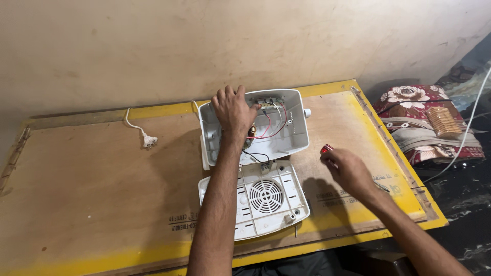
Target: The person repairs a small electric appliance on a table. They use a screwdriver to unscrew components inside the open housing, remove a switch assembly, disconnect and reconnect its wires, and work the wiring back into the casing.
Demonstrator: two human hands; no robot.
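On a plywood tabletop (92,189), the left hand (233,110) rests spread inside an opened white appliance casing (294,135), steadying it, while the right hand (350,171) pinches a red-handled tool (326,149) beside it.

Left hand (233,111) palm-down, fingers spread; right hand (346,169) outstretched, fingers curled.

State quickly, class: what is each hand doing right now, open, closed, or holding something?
Left hand: open, fingers spread, resting inside the opened white casing.
Right hand: closed on a red-tipped tool above the wooden table.
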